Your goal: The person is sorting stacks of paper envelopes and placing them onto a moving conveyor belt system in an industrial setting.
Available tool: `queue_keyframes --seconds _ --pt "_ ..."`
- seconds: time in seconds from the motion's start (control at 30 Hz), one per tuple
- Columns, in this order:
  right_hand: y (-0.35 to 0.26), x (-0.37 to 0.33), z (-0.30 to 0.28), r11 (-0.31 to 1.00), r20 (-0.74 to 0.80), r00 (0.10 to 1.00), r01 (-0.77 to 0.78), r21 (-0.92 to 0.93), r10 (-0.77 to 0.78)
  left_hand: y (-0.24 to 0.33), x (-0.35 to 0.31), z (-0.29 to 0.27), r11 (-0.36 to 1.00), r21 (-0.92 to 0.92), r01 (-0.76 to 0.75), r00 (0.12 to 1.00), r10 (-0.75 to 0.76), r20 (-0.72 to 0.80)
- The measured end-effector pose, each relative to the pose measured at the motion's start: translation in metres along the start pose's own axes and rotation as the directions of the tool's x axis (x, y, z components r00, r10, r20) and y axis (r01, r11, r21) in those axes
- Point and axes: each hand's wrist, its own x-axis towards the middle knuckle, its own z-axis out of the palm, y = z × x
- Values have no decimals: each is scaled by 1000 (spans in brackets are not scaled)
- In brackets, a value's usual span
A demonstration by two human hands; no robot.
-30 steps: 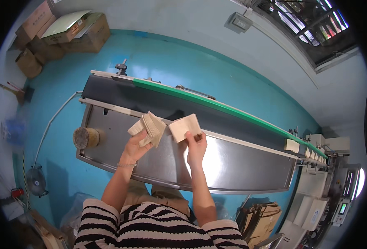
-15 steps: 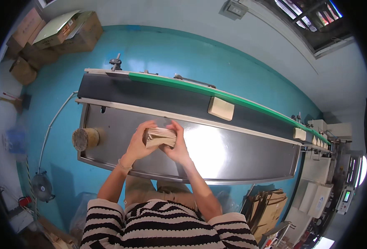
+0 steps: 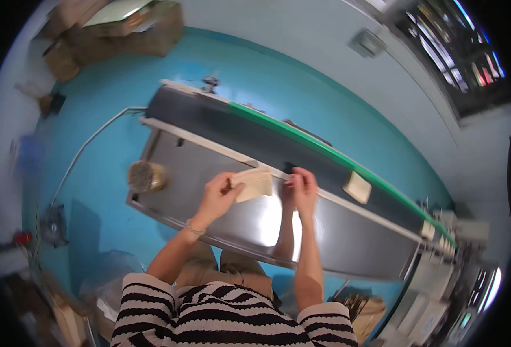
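Observation:
My left hand (image 3: pixel 219 195) holds a small stack of tan flat cardboard pieces (image 3: pixel 254 184) above the shiny steel table (image 3: pixel 348 243). My right hand (image 3: pixel 303 188) is just right of the stack, fingers pinched together at the table's far edge, with nothing I can make out in it. Beyond the hands runs a dark conveyor belt (image 3: pixel 232 124) with a green far rail. One tan piece (image 3: pixel 357 187) lies on the belt to the right of my hands.
A round roll-like object (image 3: pixel 145 176) stands at the table's left end. More tan pieces (image 3: pixel 434 230) sit at the belt's right end by a machine (image 3: pixel 458 283). Cardboard boxes (image 3: pixel 117 29) are stacked on the blue floor at the far left.
My hands were together on the stack; now the right hand has come off it and moved right. The tan piece on the belt has travelled right.

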Motion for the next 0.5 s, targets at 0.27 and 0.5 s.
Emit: queue_keyframes --seconds 0.27,0.5 --pt "-48 4 67 958 424 867 -183 -219 263 40 40 -53 963 208 173 938 -225 262" --pt "-48 182 223 796 563 819 267 -543 110 -21 35 -142 970 211 -118 991 128 -35"
